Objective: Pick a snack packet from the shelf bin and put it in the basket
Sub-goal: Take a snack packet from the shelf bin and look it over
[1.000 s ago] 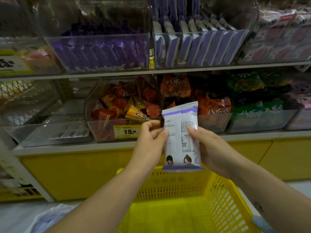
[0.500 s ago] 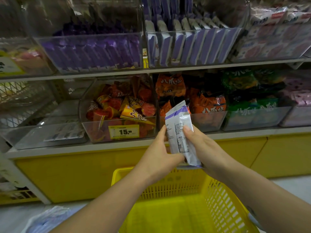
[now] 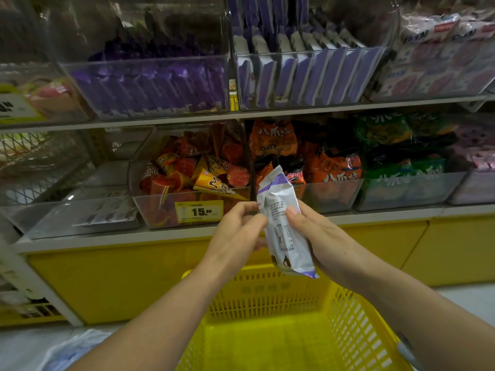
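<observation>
Over the far rim of the basket (image 3: 267,295): snack packet (image 3: 281,226) upright, top tilted toward 11 o'clock; right grip (image 3: 318,234) clasps its 3 o'clock edge, thumb on the printed face; left grip (image 3: 235,234) pinches its 9 o'clock edge; shelf bin (image 3: 308,50) at 12 o'clock.

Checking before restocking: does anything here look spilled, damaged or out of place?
Nothing spilled or damaged shows. The cone snacks lie jumbled, unlike the purple packets in neat rows above. The snack packet, held by left hand and right hand, looks intact.
</observation>
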Action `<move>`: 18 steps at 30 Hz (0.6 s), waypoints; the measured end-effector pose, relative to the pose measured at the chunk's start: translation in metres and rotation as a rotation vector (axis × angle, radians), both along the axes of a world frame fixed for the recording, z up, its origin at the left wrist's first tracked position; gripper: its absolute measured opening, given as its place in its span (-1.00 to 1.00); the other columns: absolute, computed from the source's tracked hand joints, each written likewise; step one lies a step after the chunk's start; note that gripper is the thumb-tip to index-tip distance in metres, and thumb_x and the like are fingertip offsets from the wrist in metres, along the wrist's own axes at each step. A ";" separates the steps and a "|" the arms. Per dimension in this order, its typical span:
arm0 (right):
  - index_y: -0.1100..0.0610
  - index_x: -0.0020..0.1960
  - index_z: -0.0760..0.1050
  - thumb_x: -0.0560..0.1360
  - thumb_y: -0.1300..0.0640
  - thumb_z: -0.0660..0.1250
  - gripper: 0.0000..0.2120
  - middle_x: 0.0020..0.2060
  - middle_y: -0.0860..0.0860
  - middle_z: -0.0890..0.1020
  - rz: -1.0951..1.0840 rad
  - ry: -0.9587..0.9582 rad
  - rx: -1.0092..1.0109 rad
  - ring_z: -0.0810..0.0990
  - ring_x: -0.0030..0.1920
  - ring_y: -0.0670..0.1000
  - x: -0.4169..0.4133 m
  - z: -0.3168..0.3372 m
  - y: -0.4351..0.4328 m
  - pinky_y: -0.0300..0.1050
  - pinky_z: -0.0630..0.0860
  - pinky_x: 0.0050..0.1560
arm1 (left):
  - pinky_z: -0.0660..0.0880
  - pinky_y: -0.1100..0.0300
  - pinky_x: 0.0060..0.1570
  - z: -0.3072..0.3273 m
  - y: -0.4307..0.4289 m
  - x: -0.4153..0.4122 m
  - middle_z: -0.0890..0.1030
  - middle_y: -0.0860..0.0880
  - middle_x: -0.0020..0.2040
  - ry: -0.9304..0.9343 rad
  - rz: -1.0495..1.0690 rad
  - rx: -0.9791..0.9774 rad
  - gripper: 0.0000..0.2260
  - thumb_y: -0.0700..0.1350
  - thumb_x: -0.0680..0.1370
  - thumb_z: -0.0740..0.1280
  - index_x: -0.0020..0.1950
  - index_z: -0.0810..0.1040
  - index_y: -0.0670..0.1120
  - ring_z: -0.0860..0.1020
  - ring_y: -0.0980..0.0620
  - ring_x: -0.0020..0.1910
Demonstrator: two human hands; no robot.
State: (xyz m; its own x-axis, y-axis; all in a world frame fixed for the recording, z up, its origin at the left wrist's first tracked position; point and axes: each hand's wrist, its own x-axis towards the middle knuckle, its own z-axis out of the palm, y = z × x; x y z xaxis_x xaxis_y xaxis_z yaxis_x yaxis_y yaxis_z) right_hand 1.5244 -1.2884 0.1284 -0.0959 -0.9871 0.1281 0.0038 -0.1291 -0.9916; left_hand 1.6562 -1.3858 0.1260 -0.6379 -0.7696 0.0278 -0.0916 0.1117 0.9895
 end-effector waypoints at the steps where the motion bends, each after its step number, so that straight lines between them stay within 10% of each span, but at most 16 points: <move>1: -0.16 0.42 0.32 0.57 -0.13 0.12 -0.58 0.27 -0.10 0.58 -0.001 -0.017 0.002 0.57 0.25 -0.04 -0.001 0.000 0.000 -0.05 0.54 0.22 | 0.58 0.00 0.02 -0.001 0.000 -0.001 0.68 0.05 0.02 0.007 -0.004 -0.001 -0.85 -0.08 0.60 0.26 0.16 0.50 0.04 0.70 0.00 -0.18; 5: -0.10 0.34 0.41 0.52 -0.15 0.16 -0.59 0.18 -0.02 0.65 -0.066 -0.231 0.029 0.63 0.17 0.04 -0.005 0.004 0.000 -0.01 0.62 0.05 | 0.59 0.00 0.07 0.000 0.000 -0.002 0.63 0.21 0.08 0.032 -0.072 -0.028 -0.81 0.07 0.61 0.24 0.21 0.45 0.29 0.65 0.16 0.01; 10: -0.01 0.35 0.43 0.66 -0.01 0.04 -0.67 0.14 0.03 0.67 -0.342 -0.196 -0.063 0.66 0.10 0.04 -0.006 0.012 -0.005 -0.01 0.64 -0.06 | 0.56 0.14 0.06 0.006 0.002 0.002 0.55 0.11 0.26 0.032 -0.268 -0.070 -0.29 -0.05 0.46 0.43 0.48 0.17 0.35 0.60 0.12 0.14; 18: -0.14 0.50 0.17 0.54 0.19 0.33 -0.37 0.06 -0.03 0.69 -0.368 0.018 -0.141 0.69 0.01 0.04 -0.014 0.061 -0.005 0.05 0.65 -0.10 | 0.54 0.36 -0.13 0.050 -0.002 0.006 0.59 0.12 0.17 0.268 -0.047 -0.243 -0.42 -0.11 0.46 0.47 0.42 0.35 0.18 0.63 0.23 0.01</move>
State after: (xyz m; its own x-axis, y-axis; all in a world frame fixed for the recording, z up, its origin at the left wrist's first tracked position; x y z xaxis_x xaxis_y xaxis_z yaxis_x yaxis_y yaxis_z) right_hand 1.5108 -1.2929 0.1897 -0.4362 -0.8600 0.2649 -0.0855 -0.2534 -0.9636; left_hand 1.6627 -1.3873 0.1764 -0.6173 -0.6904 0.3772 0.1782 0.3443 0.9218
